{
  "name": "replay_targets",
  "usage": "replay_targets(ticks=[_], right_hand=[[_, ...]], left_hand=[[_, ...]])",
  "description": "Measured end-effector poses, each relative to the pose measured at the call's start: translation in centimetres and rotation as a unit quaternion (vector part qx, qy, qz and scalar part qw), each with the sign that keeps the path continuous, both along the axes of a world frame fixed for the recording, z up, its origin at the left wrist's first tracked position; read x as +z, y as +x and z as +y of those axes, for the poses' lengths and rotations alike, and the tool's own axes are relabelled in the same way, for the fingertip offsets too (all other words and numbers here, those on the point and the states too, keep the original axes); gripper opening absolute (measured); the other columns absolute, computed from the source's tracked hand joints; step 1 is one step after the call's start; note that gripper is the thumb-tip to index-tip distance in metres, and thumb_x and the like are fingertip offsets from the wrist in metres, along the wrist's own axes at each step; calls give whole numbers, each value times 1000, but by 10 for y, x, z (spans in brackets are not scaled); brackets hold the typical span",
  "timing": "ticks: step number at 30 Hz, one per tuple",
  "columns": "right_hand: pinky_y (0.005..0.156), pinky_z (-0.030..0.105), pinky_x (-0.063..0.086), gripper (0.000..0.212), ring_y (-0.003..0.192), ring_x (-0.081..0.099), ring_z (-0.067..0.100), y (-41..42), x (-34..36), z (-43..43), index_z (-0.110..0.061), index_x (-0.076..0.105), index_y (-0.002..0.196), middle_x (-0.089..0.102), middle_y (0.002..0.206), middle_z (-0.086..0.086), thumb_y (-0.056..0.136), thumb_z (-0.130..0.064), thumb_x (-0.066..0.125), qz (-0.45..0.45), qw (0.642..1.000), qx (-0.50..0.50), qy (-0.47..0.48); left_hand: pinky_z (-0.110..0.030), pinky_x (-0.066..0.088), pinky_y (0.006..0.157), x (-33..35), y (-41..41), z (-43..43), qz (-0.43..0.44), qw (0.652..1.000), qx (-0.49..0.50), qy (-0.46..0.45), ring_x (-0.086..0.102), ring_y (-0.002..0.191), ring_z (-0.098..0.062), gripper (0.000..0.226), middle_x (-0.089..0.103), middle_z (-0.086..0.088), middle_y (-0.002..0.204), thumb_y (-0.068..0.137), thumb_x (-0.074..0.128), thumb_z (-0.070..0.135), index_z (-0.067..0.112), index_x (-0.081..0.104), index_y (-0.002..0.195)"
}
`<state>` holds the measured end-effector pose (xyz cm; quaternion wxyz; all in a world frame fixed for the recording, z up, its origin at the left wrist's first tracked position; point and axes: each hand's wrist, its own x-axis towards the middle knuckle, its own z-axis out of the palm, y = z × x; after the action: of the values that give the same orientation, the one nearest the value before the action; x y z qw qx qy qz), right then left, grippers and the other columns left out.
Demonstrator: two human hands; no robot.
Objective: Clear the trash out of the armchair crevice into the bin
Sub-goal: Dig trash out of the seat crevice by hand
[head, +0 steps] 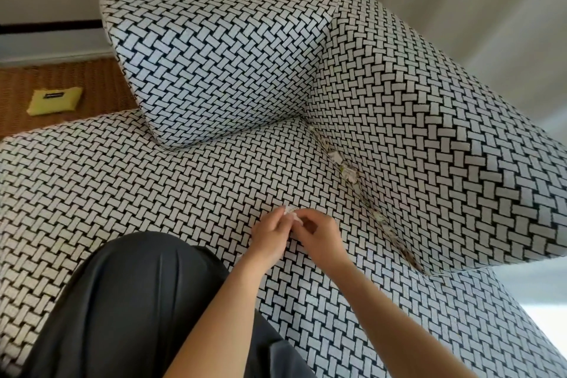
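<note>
Here, left hand [270, 232] and right hand [319, 236] meet above armchair seat [153, 193], fingers curled, both pinching small white paper scrap [291, 214] between fingertips. More crumpled scraps [348, 175] sit wedged along crevice [371, 209], beyond and right of right hand, apart from it.

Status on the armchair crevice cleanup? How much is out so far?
Done: nothing I can confirm, as no bin is in view. In hand: left hand and right hand together pinch a white scrap above the seat cushion. Left: crumpled scraps sit wedged at several spots along the crevice beside the armrest. Looks like most remains.
</note>
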<state>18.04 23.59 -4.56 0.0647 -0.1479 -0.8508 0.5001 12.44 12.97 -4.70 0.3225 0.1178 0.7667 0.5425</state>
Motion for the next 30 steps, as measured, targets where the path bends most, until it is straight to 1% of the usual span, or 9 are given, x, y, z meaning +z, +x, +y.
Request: replay_targets(ticks=[2, 5, 8, 11, 13, 17, 22, 25, 30], right_hand=[[51, 21, 45, 17, 59, 57, 15, -2, 9, 8, -15, 65, 104, 65, 75, -2, 91, -13, 55, -25, 1000, 9, -6], [47, 15, 41, 30, 58, 59, 19, -17, 17, 42, -12, 54, 124, 63, 96, 3, 94, -15, 50, -43, 988, -134, 71], [65, 20, 45, 38, 76, 56, 11, -32, 21, 76, -11, 45, 131, 45, 128, 6, 94, -18, 49, -114, 949, -208, 208], [78, 30, 48, 47, 105, 53, 18, -39, 13, 85, -11, 31, 140, 36, 140, 6, 96, -21, 44, -185, 918, -180, 300], [90, 36, 47, 51, 120, 47, 24, -45, 2, 84, -10, 23, 144, 29, 146, 9, 97, -22, 39, -223, 898, -170, 339], [90, 36, 47, 35, 109, 52, 28, -63, -9, 84, -4, 43, 126, 51, 124, 15, 95, -19, 44, -253, 867, -188, 386], [58, 30, 45, 25, 86, 59, 23, -73, -6, 84, -7, 56, 109, 61, 101, 10, 94, -25, 50, -277, 860, -236, 356], [59, 29, 44, 18, 78, 57, 22, -79, -6, 85, -7, 61, 101, 64, 94, 10, 91, -20, 55, -264, 875, -278, 296], [71, 31, 44, 19, 94, 56, 25, -64, -13, 83, -9, 60, 105, 61, 103, 10, 94, -16, 47, -169, 916, -268, 246]], left_hand=[[-20, 37, 89, 1, -1, -1, -13, 1000, 21, 15, 49, 106, -7, 31, 53, 10, 111, 101, 32, 27, 17, 55, 118], [-12, 36, 74, 1, -1, -1, -15, 999, 32, 21, 57, 90, -8, 27, 62, 1, 91, 101, 32, 24, 14, 57, 97], [-18, 35, 85, 4, -1, -2, -28, 999, 35, 26, 54, 85, -1, 28, 60, 1, 82, 101, 31, 25, 15, 54, 90], [-26, 33, 92, 8, -2, -2, -47, 997, 40, 41, 53, 86, 0, 27, 60, 0, 83, 101, 30, 24, 23, 52, 87], [-25, 33, 93, 7, -3, -2, -50, 997, 39, 43, 54, 86, 0, 28, 60, -1, 83, 101, 29, 22, 17, 55, 91], [-25, 31, 90, 4, -3, -3, -67, 995, 43, 57, 56, 92, -4, 34, 62, -11, 92, 101, 30, 20, -3, 55, 102], [-20, 37, 82, 4, -3, -2, -69, 994, 51, 61, 57, 93, -8, 30, 63, -11, 98, 100, 33, 18, -1, 55, 96], [-29, 31, 97, 7, -2, -5, -83, 993, 34, 74, 55, 90, -7, 27, 63, -7, 89, 98, 34, 12, -1, 52, 83], [-27, 27, 91, 17, 3, -10, -93, 992, 8, 84, 51, 90, -2, 26, 61, -8, 99, 97, 34, 13, -1, 53, 87]])
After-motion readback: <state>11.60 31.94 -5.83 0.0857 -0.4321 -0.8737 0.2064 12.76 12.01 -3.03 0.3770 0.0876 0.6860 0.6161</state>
